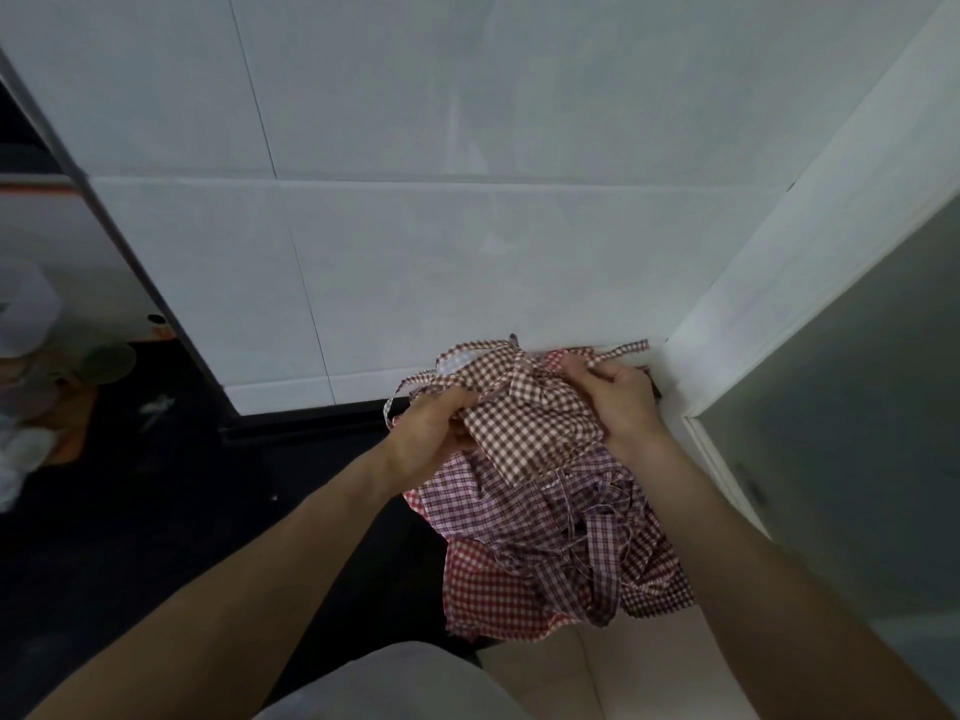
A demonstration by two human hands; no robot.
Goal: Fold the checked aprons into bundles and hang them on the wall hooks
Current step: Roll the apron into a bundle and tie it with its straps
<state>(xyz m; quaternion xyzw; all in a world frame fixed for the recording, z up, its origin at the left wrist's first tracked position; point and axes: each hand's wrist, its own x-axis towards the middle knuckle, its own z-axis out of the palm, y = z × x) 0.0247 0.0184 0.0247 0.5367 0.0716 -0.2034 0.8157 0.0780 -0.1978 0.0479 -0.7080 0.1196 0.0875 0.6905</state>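
- Holding the brown checked apron (524, 423) up in the air, close to the white tiled wall (415, 241), near the corner where the wall is meeting the white door frame (769, 283).
- Squeezing the left side of the cloth with the left hand (436, 433), fingers curling tight round a bunched fold, likely keeping the bundle from falling open.
- Pinching the top of the bundle and a thin strap (623, 349) with the right hand (618, 402), fingers closing on the cloth, probably getting the strap ready for wrapping or for looping over a hook.
- Keeping the bundle high and near the wall, likely because the hooks are there; a small dark thing (513, 337) is poking out just above the cloth and may be a hook, but too small for telling.
- Hanging below the bundle: a purple checked apron (519, 506) with loose tangled straps, and a red checked apron (483, 589) lowest, both drooping down the wall, not yet folded.
- Seeing a dark floor (156, 511) at the left and blurry tubs (26, 324) by the left edge.
- Finding no brand, label or writing for reading anywhere.
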